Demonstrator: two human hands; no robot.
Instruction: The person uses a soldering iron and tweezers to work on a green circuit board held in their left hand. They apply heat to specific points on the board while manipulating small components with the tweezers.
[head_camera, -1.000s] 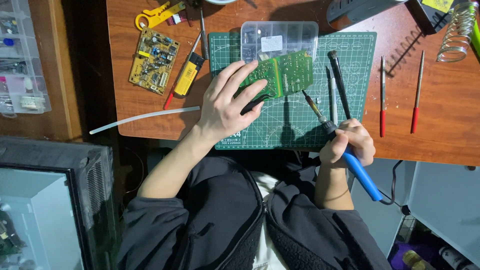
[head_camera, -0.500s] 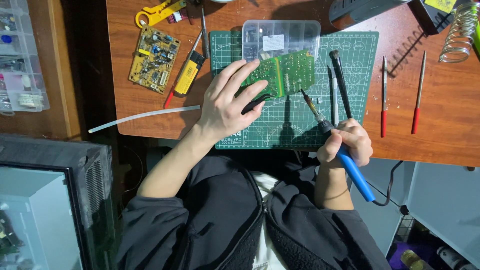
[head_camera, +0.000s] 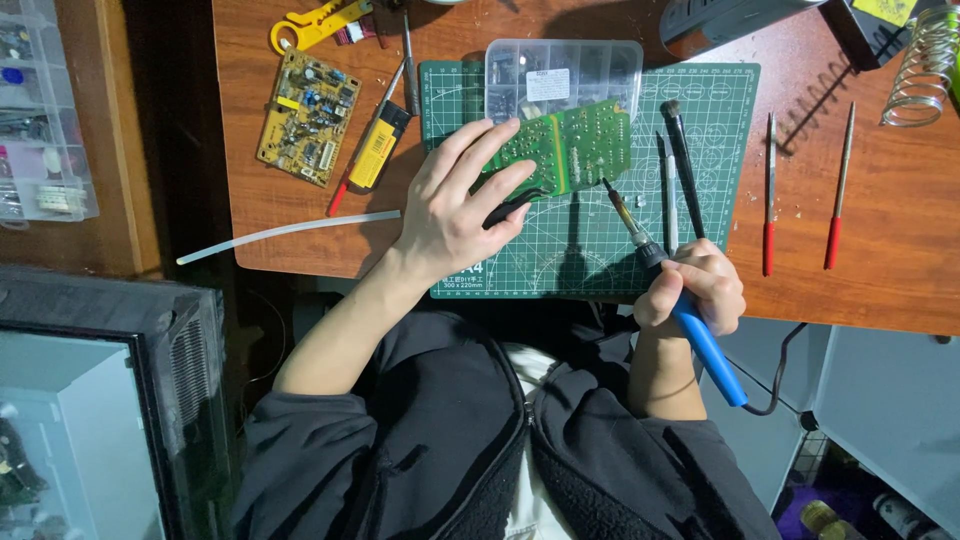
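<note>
— How does the right hand (head_camera: 692, 286) grip the soldering iron (head_camera: 668, 272)?

— Its fingers are wrapped tight around the blue handle, near the front edge of the bench (head_camera: 880, 260), the cord trailing off past that edge. Compared with a second ago the hand has edged toward the middle of the cutting mat (head_camera: 600, 230), and the tip now sits just beside the lower right corner of the green circuit board (head_camera: 570, 148). Whether it touches the board cannot be told.

— And the left hand (head_camera: 455, 205)?

— Spread flat on the board's left half, fingers splayed, pinning it to the mat; it has not shifted. A dark tool (head_camera: 512, 205) pokes out from under the palm, but how it is pinched is hidden.

— So what does the change amount to?

— By the look of it, the iron is closing on a joint at the board's edge while the board is steadied.

— What lies around?

— A clear parts box (head_camera: 563, 72) at the mat's far edge, touching the board; two dark-handled tools (head_camera: 680, 165) on the mat's right side; two red-handled files (head_camera: 800, 190) farther right; a yellow circuit board (head_camera: 308, 116) and a yellow-bodied tool (head_camera: 378, 148) toward the bench's left edge, a white tube (head_camera: 290, 232) along its front left corner.
</note>
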